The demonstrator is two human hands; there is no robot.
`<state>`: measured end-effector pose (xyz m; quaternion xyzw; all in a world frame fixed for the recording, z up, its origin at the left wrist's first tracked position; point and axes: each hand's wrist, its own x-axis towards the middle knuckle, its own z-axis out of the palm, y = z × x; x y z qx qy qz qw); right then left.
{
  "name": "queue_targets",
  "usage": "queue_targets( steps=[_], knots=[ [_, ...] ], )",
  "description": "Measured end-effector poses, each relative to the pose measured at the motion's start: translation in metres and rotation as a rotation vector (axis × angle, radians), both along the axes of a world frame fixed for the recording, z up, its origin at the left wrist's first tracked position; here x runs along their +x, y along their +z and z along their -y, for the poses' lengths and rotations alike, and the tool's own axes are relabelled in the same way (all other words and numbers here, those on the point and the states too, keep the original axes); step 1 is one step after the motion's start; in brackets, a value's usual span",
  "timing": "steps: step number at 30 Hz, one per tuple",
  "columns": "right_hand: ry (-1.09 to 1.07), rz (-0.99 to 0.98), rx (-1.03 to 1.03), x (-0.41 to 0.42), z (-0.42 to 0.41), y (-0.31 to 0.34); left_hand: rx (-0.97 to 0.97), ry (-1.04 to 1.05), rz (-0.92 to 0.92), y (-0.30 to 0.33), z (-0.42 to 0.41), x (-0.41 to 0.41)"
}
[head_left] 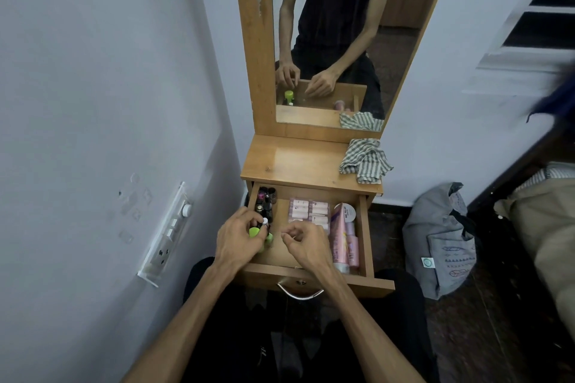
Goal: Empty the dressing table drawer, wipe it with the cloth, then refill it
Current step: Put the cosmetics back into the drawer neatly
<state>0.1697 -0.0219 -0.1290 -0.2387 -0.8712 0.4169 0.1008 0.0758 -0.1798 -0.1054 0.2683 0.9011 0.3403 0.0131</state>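
Drawer: the drawer (364,227) of the dressing table is pulled fully out and holds many items; its front with a metal handle (300,292) faces the person.
Contents: dark small bottles (264,202) stand in the back-left corner, a pale pink pack of rolls (308,211) lies in the middle, and pink tubes (343,233) lie along the right wall.
Cloth: the striped cloth (365,158) lies crumpled on the right of the tabletop (292,162), just under the mirror (336,40), untouched by either hand.
Stage: the tabletop carries only the cloth while the drawer is stocked, so this is either the very start of emptying or the end of refilling; I cannot tell which from this view.
Left hand: the left hand (239,239) is inside the drawer at its left side, fingers curled round a green-capped bottle (256,233) with a small white-tipped item beside it.
Right hand: the right hand (306,247) hovers over the drawer's middle front, fingers loosely curled, thumb and forefinger nearly meeting; whether they pinch something tiny I cannot tell.
Arms: both forearms reach forward from below, converging on the drawer.
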Motion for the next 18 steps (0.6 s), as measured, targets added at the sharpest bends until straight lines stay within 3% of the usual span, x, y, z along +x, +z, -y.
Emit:
queue_targets(
  steps=[7, 18],
  knots=[
    [-0.085, 0.011, -0.041, 0.035, -0.016, 0.005, 0.113, 0.050, 0.117, -0.004, 0.006, 0.023],
    [-0.232, 0.046, 0.019, 0.103, -0.037, 0.013, 0.036, 0.197, 0.097, 0.001, 0.035, 0.039]
  ],
)
